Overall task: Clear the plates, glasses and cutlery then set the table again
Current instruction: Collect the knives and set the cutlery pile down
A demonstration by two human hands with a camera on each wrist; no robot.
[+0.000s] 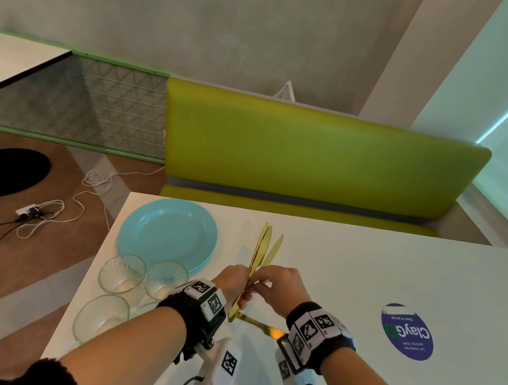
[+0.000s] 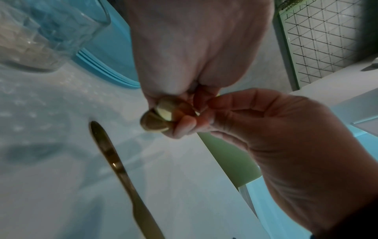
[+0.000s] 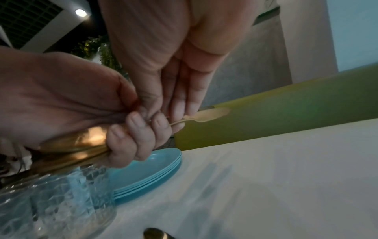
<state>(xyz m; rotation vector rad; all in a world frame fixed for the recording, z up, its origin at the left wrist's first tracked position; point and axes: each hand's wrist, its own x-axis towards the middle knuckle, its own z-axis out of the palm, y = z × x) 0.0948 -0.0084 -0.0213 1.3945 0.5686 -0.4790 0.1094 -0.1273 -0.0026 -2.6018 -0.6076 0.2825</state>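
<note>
Over the white table (image 1: pixel 333 267) my left hand (image 1: pixel 236 282) grips a bundle of gold cutlery (image 1: pixel 263 247), blades pointing up and away. My right hand (image 1: pixel 266 283) meets it from the right and pinches one piece of the bundle. The left wrist view shows the handle ends (image 2: pixel 159 116) poking out below my left fist, with the right hand (image 2: pixel 204 113) curled against them. From the right wrist, my fingers (image 3: pixel 184 103) lie along a thin gold utensil (image 3: pixel 206 116). One gold knife (image 1: pixel 256 323) (image 2: pixel 118 169) lies flat on the table under my hands.
A stack of blue plates (image 1: pixel 168 232) sits at the table's far left corner, with three clear glasses (image 1: pixel 122 273) (image 1: pixel 167 278) (image 1: pixel 102 316) in front of it. A blue round sticker (image 1: pixel 407 332) is on the right. A green bench (image 1: pixel 316 152) stands behind the table.
</note>
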